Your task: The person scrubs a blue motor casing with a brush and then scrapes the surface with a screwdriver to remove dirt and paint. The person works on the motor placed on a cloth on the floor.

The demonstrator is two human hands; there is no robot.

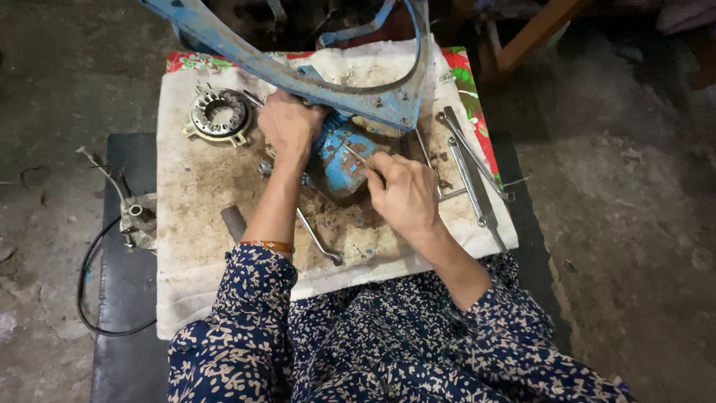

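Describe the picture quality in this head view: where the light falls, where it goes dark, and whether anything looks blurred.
In the head view, light falls brightest on the stained white cloth and both hands, left hand and right hand; the top edge behind the blue metal frame sinks into deep shadow; the floor is dim; the hands and spanners look sharp, without obvious glare.

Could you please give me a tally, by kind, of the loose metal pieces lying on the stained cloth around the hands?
Ring-shaped toothed part: 1
Long wrenches at the right: about 3; they overlap
Bent wrench under the left forearm: 1
Dark cylinder: 1
Total: about 6
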